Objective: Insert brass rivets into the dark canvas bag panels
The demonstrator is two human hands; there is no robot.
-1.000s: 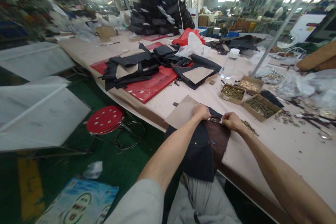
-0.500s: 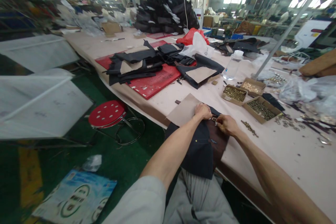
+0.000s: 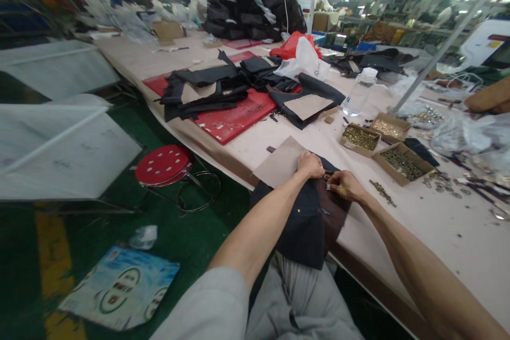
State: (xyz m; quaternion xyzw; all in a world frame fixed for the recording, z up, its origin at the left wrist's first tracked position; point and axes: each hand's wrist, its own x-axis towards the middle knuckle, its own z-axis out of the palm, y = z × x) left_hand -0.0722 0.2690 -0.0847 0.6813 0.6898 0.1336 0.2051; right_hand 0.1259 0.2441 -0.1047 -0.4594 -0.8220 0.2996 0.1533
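A dark navy fabric piece (image 3: pixel 300 228) with a brown lining side (image 3: pixel 334 212) hangs over the table's near edge toward my lap. My left hand (image 3: pixel 309 164) is closed on its upper edge, beside a beige board (image 3: pixel 279 162). My right hand (image 3: pixel 346 186) is closed in a pinch close by on the brown side. Something small and white shows at its fingertips, too small to name. Between the two hands lies a small metal fitting (image 3: pixel 327 176), partly covered by fingers. A gold stud (image 3: pixel 298 211) sits in the navy fabric.
To the right stand small boxes of metal studs (image 3: pixel 403 163), with loose studs (image 3: pixel 383 193) nearby and a plastic bottle (image 3: pixel 359 93) behind. Dark fabric pieces (image 3: pixel 207 87) lie on a red board (image 3: pixel 235 119). A red stool (image 3: pixel 163 163) stands left of the table.
My view has shifted slightly down and left. Both hands stay at the same fabric edge; the right fingers have shifted slightly around the metal fitting.
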